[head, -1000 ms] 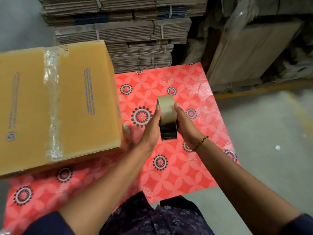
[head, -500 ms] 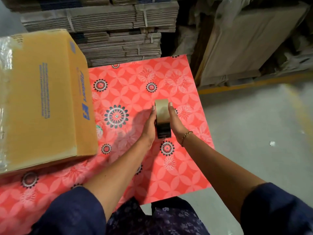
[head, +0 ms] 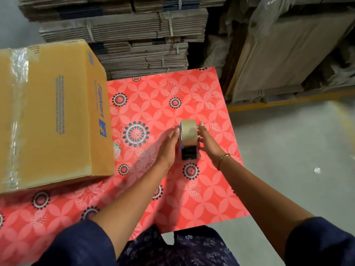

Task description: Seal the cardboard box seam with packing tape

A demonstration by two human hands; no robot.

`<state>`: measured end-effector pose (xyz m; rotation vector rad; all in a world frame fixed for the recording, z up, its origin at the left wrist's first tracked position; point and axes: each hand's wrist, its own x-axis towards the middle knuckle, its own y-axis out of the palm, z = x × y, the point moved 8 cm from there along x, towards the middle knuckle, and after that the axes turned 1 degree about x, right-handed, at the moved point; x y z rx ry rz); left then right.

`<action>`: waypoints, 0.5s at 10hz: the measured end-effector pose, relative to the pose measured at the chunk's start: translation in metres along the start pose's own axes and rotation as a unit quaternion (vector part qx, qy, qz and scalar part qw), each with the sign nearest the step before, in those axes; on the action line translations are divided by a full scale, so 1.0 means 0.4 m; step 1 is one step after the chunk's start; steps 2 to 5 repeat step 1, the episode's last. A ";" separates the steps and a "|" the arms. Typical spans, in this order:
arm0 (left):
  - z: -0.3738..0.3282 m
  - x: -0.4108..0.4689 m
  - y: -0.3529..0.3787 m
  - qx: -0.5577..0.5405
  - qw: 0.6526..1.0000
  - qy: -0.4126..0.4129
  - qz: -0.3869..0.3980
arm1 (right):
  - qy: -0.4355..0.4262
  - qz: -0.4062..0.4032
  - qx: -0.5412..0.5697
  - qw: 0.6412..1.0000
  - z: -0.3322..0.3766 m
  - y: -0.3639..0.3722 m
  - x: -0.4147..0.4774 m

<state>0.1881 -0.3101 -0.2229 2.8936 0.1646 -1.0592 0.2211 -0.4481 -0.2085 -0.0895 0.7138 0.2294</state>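
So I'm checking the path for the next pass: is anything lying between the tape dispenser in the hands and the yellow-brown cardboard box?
Nothing visible does. Both hands, left and right, hold the beige tape roll dispenser over the red floral table cover; only bare cover lies between it and the yellow-brown cardboard box.

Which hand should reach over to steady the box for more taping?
Probably the left hand: it is on the side nearer the cardboard box. The right hand could keep the tape dispenser.

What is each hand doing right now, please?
Left hand: closed on the tape dispenser, left side.
Right hand: closed on the same dispenser, right side.
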 end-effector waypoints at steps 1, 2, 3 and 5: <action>-0.002 -0.013 -0.061 0.059 0.998 0.026 -0.012 | 0.000 -0.028 0.012 1.000 -0.007 -0.031 -0.021; -0.002 -0.013 -0.061 0.059 0.998 0.026 -0.012 | 0.000 -0.028 0.012 1.000 -0.007 -0.031 -0.021; -0.002 -0.013 -0.061 0.059 0.998 0.026 -0.012 | 0.000 -0.028 0.012 1.000 -0.007 -0.031 -0.021; -0.002 -0.013 -0.061 0.059 0.998 0.026 -0.012 | 0.000 -0.028 0.012 1.000 -0.007 -0.031 -0.021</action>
